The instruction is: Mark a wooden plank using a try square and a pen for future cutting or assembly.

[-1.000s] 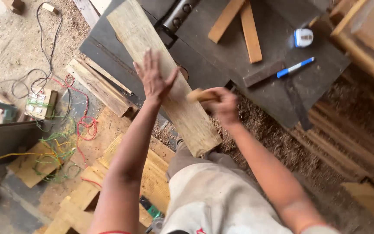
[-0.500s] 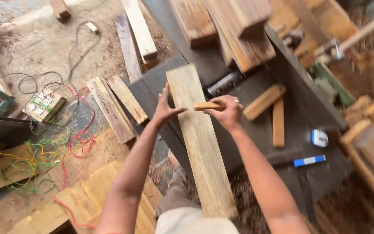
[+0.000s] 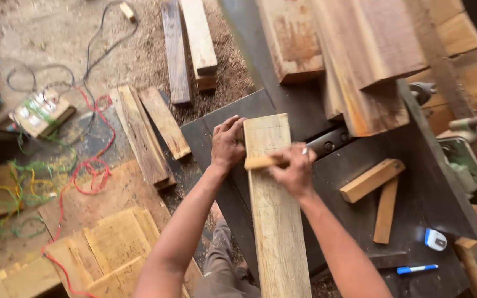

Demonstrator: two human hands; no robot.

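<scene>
A: Nearest me, the long pale plank (image 3: 274, 221) runs from my lap out across the dark machine table (image 3: 415, 182). I judge the risk is there: most of its length hangs off the near edge, so if my grip slackens it could tip or slide.

B: Where are your hands?

A: Both at the far end of the plank. My left hand (image 3: 227, 144) is curled over its left edge, fingers bent, pressing against the side. My right hand (image 3: 293, 168) is closed around a small wooden block (image 3: 260, 161), held across the plank's top face.

B: Anything else that could go wrong?

A: The metal slot with bolts (image 3: 327, 144) sits just right of my right hand; I judge that fingers drifting that way could be caught. Loose offcuts (image 3: 379, 190) lie further right, with a tape measure (image 3: 435, 239) and blue pen (image 3: 417, 269). Beyond, thick boards (image 3: 360, 55) are stacked at the table's far end.
</scene>
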